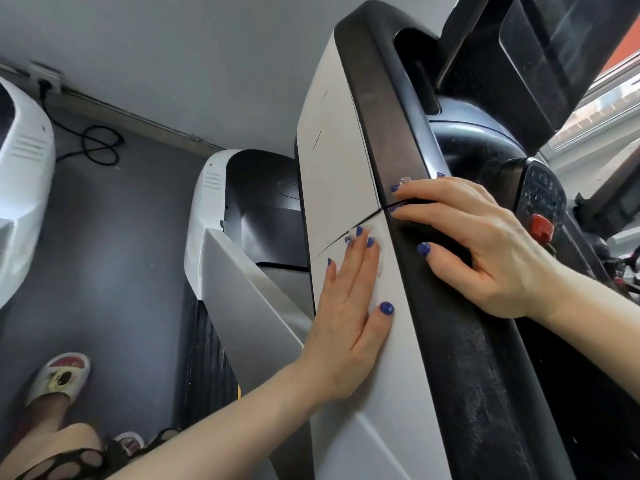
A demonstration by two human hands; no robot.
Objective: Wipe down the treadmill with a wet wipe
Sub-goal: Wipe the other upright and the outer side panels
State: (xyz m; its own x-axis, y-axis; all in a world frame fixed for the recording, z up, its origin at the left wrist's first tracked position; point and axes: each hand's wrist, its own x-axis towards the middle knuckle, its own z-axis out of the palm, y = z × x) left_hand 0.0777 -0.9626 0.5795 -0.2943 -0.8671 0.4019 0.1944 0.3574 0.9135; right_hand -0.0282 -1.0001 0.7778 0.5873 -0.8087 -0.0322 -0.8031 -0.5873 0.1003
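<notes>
The treadmill's handrail runs up the frame, with a white side panel (337, 150) and a black top strip (460, 358). My left hand (349, 306) lies flat on the white panel with straight fingers, pressing a thin white wet wipe (378, 239) that shows faintly around the fingertips. My right hand (485, 244) rests on the black strip just above, fingers stretched across it towards the seam in the panel, holding nothing. The two hands sit close together without touching.
The console screen (554, 46), a keypad (540, 192) and a red safety clip (540, 226) lie at the right. Below are the white motor cover (214, 202) and the belt (204, 358). Another white machine (20, 168), a black cable (97, 143) and my slippered foot (59, 379) are on the grey floor.
</notes>
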